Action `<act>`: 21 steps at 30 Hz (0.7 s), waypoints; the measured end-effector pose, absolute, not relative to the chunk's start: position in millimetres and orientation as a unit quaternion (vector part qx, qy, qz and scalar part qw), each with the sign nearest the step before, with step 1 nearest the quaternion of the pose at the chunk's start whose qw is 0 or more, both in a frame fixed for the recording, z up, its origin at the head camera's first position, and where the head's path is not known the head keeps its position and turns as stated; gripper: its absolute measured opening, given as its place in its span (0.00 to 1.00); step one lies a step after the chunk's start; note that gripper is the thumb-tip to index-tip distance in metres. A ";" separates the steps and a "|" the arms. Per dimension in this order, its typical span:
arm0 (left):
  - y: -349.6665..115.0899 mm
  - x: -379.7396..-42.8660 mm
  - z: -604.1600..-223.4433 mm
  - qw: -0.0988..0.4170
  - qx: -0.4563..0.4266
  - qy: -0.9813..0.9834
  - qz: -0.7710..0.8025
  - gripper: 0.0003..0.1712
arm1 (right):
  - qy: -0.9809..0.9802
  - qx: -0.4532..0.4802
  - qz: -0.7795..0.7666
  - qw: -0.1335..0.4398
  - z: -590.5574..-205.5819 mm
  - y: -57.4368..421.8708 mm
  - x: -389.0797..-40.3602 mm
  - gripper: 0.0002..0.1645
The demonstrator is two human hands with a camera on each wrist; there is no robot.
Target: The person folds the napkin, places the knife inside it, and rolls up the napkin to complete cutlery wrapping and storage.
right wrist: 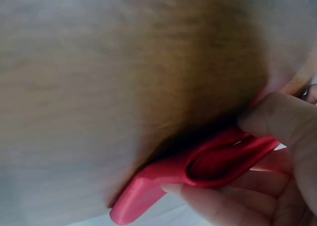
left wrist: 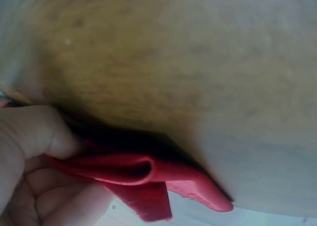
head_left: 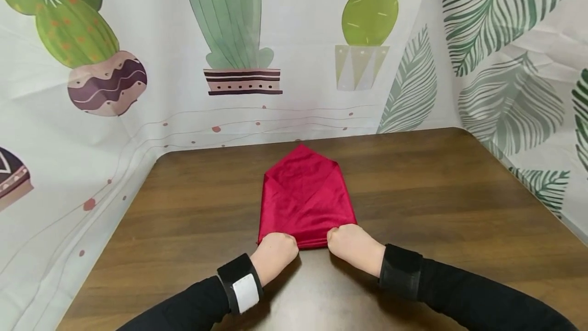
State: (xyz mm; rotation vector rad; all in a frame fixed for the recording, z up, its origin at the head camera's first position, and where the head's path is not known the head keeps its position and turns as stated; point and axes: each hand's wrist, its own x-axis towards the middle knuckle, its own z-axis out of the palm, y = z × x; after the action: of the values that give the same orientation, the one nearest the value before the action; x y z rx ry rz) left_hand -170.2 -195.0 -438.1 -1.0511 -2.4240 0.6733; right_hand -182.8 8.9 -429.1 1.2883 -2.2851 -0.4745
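Observation:
A shiny red cloth (head_left: 305,193) lies folded on the wooden table, its far end coming to a point and its near edge straight. At the near left corner my left hand (head_left: 277,255) grips the cloth between thumb and curled fingers. My right hand (head_left: 353,245) pinches the near right corner in the same way. In the left wrist view, folded layers of the cloth (left wrist: 148,174) stick out past the thumb. A rounded loop of the cloth (right wrist: 198,169) shows beside the thumb in the right wrist view.
The brown wooden table (head_left: 432,183) spreads around the cloth on all sides. Behind it and at both sides hangs a white backdrop (head_left: 303,24) printed with cacti and leaves. Black wristbands (head_left: 401,272) sit over dark sleeves.

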 end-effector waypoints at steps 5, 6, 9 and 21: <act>-202.1 -173.1 -431.6 0.208 -0.371 -0.877 0.223 0.11 | -0.848 0.451 -0.158 0.230 -430.9 6.0 -184.7 0.15; -204.1 -174.1 -429.9 0.202 -0.371 -0.880 0.215 0.10 | -0.849 0.449 -0.158 0.229 -430.9 5.9 -185.4 0.14; -209.3 -176.6 -427.4 0.177 -0.373 -0.892 0.184 0.09 | -0.851 0.453 -0.158 0.213 -430.8 7.8 -187.9 0.12; -230.3 -204.9 -412.2 0.034 -0.372 -0.928 0.006 0.11 | -0.906 0.421 0.036 0.003 -411.1 21.8 -217.4 0.12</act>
State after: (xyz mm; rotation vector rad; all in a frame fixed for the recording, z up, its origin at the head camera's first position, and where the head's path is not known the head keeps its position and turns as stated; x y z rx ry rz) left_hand -204.9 -230.3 -412.2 -1.1438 -2.8535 0.0189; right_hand -217.4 21.8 -411.1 1.3193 -2.8416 0.1122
